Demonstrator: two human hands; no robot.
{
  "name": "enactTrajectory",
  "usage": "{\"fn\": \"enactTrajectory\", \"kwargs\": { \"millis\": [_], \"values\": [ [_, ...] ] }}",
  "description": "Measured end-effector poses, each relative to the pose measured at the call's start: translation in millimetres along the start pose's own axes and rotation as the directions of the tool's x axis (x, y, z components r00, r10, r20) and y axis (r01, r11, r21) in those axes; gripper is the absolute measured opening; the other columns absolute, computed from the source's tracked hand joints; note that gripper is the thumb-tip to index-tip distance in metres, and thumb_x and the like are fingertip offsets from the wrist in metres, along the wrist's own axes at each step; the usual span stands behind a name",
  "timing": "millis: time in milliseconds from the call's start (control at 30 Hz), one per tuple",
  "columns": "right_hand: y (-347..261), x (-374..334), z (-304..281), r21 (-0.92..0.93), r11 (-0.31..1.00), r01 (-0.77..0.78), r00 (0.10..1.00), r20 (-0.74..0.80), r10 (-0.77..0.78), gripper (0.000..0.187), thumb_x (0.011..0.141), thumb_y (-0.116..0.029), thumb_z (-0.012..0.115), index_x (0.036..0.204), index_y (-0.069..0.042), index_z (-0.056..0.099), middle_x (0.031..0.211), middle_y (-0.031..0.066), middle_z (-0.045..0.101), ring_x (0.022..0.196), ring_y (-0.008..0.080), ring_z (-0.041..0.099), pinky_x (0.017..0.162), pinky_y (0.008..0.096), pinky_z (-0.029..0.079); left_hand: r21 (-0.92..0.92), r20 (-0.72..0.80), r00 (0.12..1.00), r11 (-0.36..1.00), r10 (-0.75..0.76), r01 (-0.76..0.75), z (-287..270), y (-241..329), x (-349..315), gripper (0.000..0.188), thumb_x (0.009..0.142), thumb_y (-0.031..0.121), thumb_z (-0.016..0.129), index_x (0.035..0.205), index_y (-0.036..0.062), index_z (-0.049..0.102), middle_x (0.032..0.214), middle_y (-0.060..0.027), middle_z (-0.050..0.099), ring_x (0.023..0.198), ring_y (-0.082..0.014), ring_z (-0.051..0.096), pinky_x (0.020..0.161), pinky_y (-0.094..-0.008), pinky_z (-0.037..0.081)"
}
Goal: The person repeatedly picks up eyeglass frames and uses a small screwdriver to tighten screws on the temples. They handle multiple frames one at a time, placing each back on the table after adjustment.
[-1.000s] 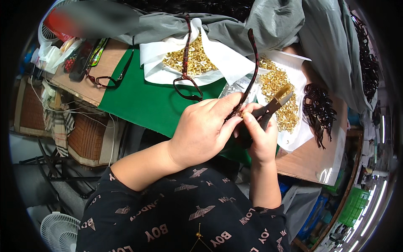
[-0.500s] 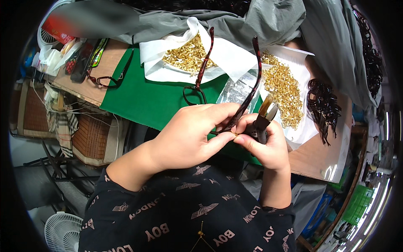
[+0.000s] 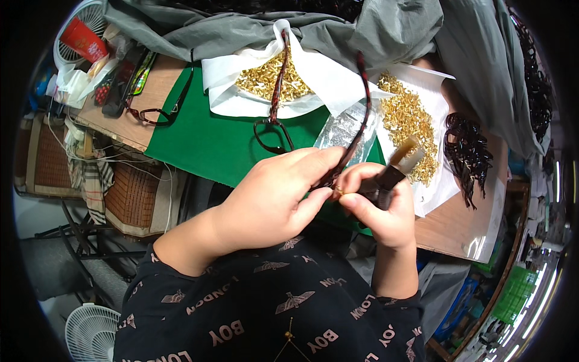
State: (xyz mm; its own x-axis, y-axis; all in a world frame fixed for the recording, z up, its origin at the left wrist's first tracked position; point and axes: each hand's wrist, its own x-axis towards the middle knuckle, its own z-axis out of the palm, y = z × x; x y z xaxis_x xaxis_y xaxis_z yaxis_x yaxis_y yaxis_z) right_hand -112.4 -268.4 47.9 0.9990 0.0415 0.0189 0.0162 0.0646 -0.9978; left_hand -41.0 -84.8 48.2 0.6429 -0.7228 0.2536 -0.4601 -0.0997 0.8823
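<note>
Both my hands are close together over the near part of the green mat (image 3: 208, 142). My left hand (image 3: 265, 199) grips a dark eyeglass frame (image 3: 271, 136) by its right side, hiding much of it. The frame's reddish-brown temples point away from me. My right hand (image 3: 386, 208) wraps its fingers round a pair of pliers (image 3: 398, 169), whose brown and grey jaws point up. Between that hand's thumb and forefinger is a tiny gold piece (image 3: 341, 192), close beside the frame. Its exact shape is too small to tell.
Heaps of small gold pieces (image 3: 413, 123) lie on white paper beyond my hands. A clear plastic bag (image 3: 345, 128) is between the papers. Another pair of glasses (image 3: 157, 116) sits to the left. Dark curved temple pieces (image 3: 467, 151) are piled at right. Grey cloth (image 3: 259, 39) covers the back.
The eyeglass frame has swung slightly left, its temples shifting with it. The pliers have tilted to the right in my right hand. The gap between my fingertips has widened a little, showing the gold piece.
</note>
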Motion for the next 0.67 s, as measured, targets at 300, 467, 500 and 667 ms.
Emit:
{"fn": "enactTrajectory", "kwargs": {
  "millis": [300, 467, 500, 667],
  "values": [
    [-1.1, 0.9, -0.3, 0.166, 0.948, -0.272, 0.961, -0.006, 0.277, 0.013, 0.085, -0.013, 0.070, 0.088, -0.004, 0.061, 0.078, 0.0016, 0.063, 0.062, 0.0052, 0.053, 0.056, 0.0192, 0.042, -0.054, 0.006, 1.000, 0.998, 0.020, -0.019, 0.7, -6.0, -0.1, 0.046, 0.079, -0.001, 0.063, 0.124, 0.0021, 0.056, 0.100, -0.0108, 0.061, 0.083, -0.0230, 0.061, 0.072, -0.0296, 0.049],
    [-0.6, 2.4, -2.3, 0.179, 0.931, -0.317, 0.946, -0.011, 0.324, 0.013, 0.085, -0.013, 0.070, 0.088, -0.005, 0.060, 0.078, 0.0012, 0.062, 0.062, 0.0046, 0.053, 0.056, 0.0187, 0.042, -0.234, -0.088, 0.996, 0.972, 0.003, -0.024, 4.0, -9.3, 0.9, 0.035, 0.081, 0.000, 0.064, 0.116, 0.0022, 0.060, 0.093, -0.0024, 0.057, 0.070, -0.0050, 0.049, 0.058, -0.0194, 0.038],
    [-0.3, 2.2, -1.7, 0.176, 0.936, -0.306, 0.949, -0.017, 0.314, 0.013, 0.085, -0.013, 0.070, 0.089, -0.005, 0.060, 0.078, 0.0011, 0.062, 0.062, 0.0046, 0.053, 0.056, 0.0187, 0.042, -0.230, -0.080, 0.997, 0.973, -0.007, -0.012, 4.0, -9.2, 0.6, 0.036, 0.081, 0.000, 0.064, 0.117, 0.0022, 0.060, 0.093, -0.0025, 0.057, 0.070, -0.0054, 0.049, 0.059, -0.0198, 0.039],
    [5.1, 1.1, 0.2, 0.081, 0.971, -0.225, 0.973, -0.041, 0.229, 0.015, 0.086, -0.014, 0.069, 0.092, -0.003, 0.061, 0.078, 0.0003, 0.063, 0.064, 0.0045, 0.053, 0.059, 0.0195, 0.043, -0.200, -0.015, 0.997, 0.977, -0.080, 0.076, 0.8, -9.5, -0.7, 0.035, 0.082, 0.001, 0.065, 0.117, 0.0029, 0.060, 0.094, -0.0018, 0.057, 0.071, -0.0063, 0.051, 0.059, -0.0201, 0.039]
  ]
}}
